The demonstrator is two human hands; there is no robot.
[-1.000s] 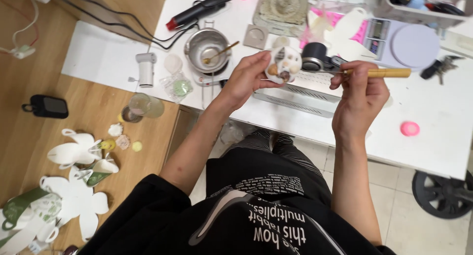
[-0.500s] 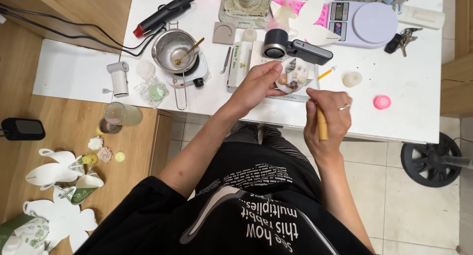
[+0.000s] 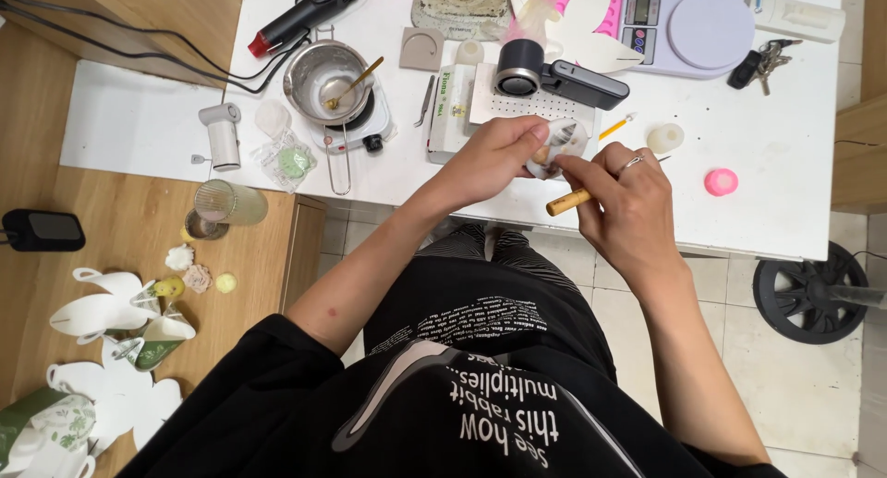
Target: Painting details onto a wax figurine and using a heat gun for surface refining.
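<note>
My left hand (image 3: 494, 159) grips a small pale, rounded piece (image 3: 561, 145) just above the front part of the white table (image 3: 785, 219). My right hand (image 3: 624, 196) holds a thin tool with a wooden handle (image 3: 568, 202); its tip is at the pale piece, hidden behind my fingers. Both hands touch around the piece, over the table's near edge and above my lap.
On the table stand a metal pot with a spoon on a small hot plate (image 3: 330, 76), a black heat gun (image 3: 305, 14), a digital scale (image 3: 693, 25), a black round-headed device (image 3: 554, 72), keys (image 3: 759, 64) and a pink disc (image 3: 721, 181). White paper shapes (image 3: 102, 312) lie on the wooden surface at left. A chair wheel (image 3: 808, 293) sits at right.
The view has shifted and my hands sit closer together. My right hand has turned the wooden-handled tool from upright to nearly level, its tip now at the piece in my left hand.
</note>
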